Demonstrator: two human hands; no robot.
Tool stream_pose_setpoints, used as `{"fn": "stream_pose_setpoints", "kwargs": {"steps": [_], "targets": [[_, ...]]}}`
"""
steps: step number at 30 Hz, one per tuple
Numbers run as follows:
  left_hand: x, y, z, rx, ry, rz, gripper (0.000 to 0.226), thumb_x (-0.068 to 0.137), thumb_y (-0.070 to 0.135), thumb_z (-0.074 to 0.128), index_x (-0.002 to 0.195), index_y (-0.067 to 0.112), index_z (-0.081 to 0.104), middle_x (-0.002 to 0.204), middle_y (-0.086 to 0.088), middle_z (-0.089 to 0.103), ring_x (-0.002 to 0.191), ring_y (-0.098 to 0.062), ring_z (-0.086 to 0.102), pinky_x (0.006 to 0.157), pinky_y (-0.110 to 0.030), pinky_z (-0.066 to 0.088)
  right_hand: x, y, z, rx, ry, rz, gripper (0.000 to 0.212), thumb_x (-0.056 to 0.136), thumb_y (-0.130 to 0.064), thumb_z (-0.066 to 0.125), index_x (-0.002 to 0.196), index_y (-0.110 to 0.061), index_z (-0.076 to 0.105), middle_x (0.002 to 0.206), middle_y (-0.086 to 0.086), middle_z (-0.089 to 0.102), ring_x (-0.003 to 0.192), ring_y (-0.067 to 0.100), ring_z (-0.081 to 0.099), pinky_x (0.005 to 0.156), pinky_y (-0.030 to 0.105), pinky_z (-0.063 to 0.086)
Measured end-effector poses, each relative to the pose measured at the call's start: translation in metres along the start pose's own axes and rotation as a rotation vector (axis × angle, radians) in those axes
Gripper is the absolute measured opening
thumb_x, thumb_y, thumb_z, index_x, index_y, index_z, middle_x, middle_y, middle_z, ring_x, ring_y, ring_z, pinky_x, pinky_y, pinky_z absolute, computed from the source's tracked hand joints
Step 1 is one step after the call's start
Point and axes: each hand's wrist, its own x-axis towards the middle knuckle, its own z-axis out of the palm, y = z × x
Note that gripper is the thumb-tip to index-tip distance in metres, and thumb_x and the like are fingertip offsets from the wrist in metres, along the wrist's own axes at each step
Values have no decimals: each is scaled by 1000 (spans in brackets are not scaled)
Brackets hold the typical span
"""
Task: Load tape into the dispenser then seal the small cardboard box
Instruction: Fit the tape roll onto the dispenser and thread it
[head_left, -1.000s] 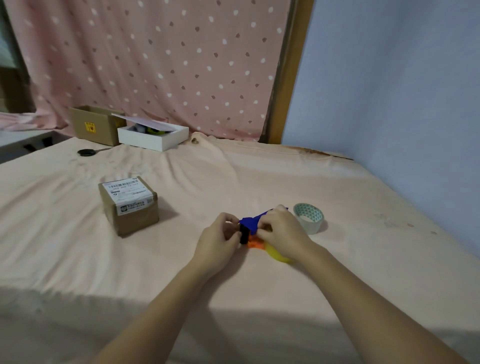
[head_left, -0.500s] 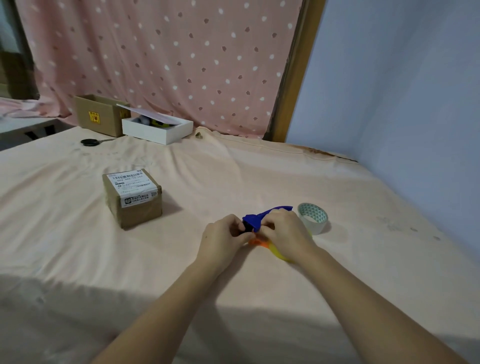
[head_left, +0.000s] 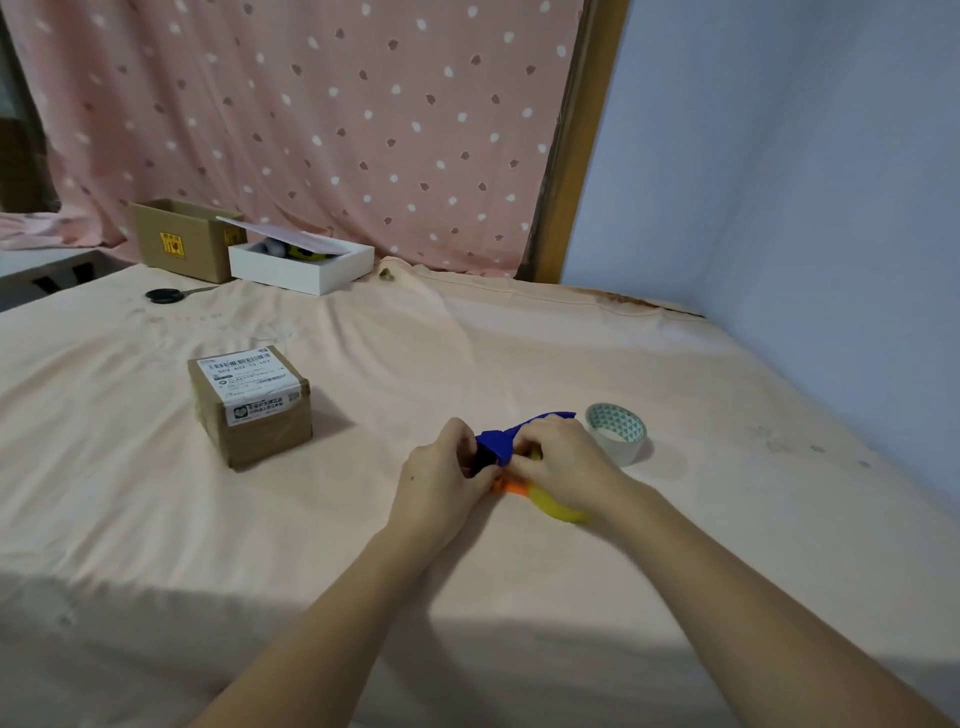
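Observation:
A tape dispenser (head_left: 498, 441) with blue, orange and yellow parts lies on the peach sheet near the middle. My left hand (head_left: 441, 478) grips its left end and my right hand (head_left: 563, 462) covers its right side; much of it is hidden under my fingers. A roll of clear tape (head_left: 618, 434) with a teal-patterned core rests just right of my right hand, apart from the dispenser. The small cardboard box (head_left: 252, 402) with a white shipping label stands to the left, untouched.
At the back left stand an open brown carton (head_left: 182, 239) and a white box (head_left: 301, 267) with a tilted lid. Black scissors (head_left: 166, 295) lie in front of them. A blue wall (head_left: 805, 208) borders the right side; a dotted pink curtain hangs behind.
Both hands stay on the dispenser with only small finger shifts. The camera has tilted slightly, so the scene sits a little differently in frame.

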Motion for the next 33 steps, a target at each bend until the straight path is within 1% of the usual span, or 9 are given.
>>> {"fn": "stream_pose_setpoints", "kwargs": {"steps": [6,11,14,18,22,25,28,30,33], "targets": [[5,-6,-1,-13,-10,35,27,86,24,74,87,26,47,79,5,69,74,-23,60,62,-26,43,-5,6,-28,4,-230,-6,39,72,-47,78,106,-33,69,97,-19,64,94,5,58,78,22,47],[9,-11,-4,-1,-63,89,23,88,24,74,88,25,50,85,4,77,82,-24,70,76,-40,54,-9,14,-27,50,-252,-36,34,74,-33,75,108,-33,71,114,-16,64,108,6,56,92,25,46],[9,-13,-4,2,-77,105,20,89,22,74,91,23,54,87,3,78,84,-21,73,79,-39,56,-9,12,-27,91,-296,-35,35,75,-26,74,109,-33,71,119,-13,63,110,8,55,91,22,45],[9,-13,-6,3,-74,98,17,91,18,74,92,22,57,90,7,77,84,-15,73,70,-11,47,-5,11,-27,85,-301,45,45,76,-24,73,118,-33,63,107,-18,59,91,1,56,69,11,37],[9,-12,-7,6,-80,81,19,92,11,72,92,23,58,85,15,72,80,-3,69,68,-3,41,-4,13,-26,74,-334,48,41,71,-24,71,110,-34,65,106,-12,61,91,8,56,71,24,45],[9,-12,-8,3,-72,79,20,92,8,71,92,23,57,89,10,77,80,1,67,71,-6,42,-3,9,-18,27,-333,36,30,66,-43,66,95,-36,66,98,-9,60,95,18,50,76,33,42],[10,-12,-9,-15,-77,70,21,91,11,72,94,25,57,94,12,79,90,-10,72,77,-17,47,1,6,-7,16,-240,91,33,66,-65,63,75,-34,64,83,-9,63,87,14,53,69,34,43],[8,-11,-10,-23,-93,62,22,90,12,73,96,26,58,92,17,76,93,-8,73,82,-25,50,5,8,1,-21,-189,121,34,70,-64,63,67,-30,63,71,-6,62,76,17,58,60,34,42],[4,-10,-11,-39,-100,54,26,85,21,77,103,27,59,96,19,76,98,-10,74,90,-35,56,8,6,5,-50,-171,181,32,75,-55,60,63,-25,61,67,-2,60,71,24,61,59,36,43]]}}
